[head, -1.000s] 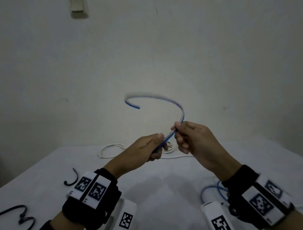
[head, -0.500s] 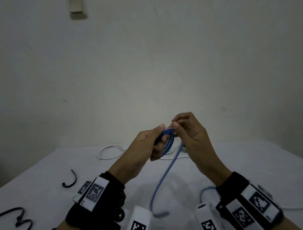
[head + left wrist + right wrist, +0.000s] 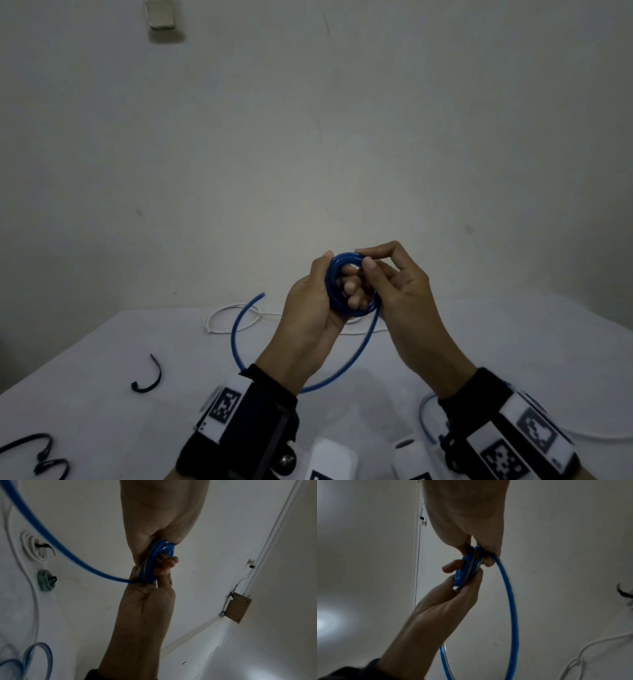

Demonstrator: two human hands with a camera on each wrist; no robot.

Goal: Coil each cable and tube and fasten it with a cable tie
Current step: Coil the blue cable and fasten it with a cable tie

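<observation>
Currently the left hand point(image 3: 317, 305) is gripping the coiled blue tube point(image 3: 349, 284) above the desk point(image 3: 513, 342), the right hand point(image 3: 399, 291) is pinching its top at 12 o'clock; a loose tail is hanging, no tie yet.

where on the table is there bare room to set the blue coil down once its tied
Bare patch on the table right of the right hand. Another lies between the black cable tie and the blue tube's tail. Crowded behind the hands: white cable.

Blue tube point(image 3: 342, 274), white cable point(image 3: 219, 318), black cable ties point(image 3: 150, 380), black-and-white checkered wristbands point(image 3: 226, 407).
</observation>
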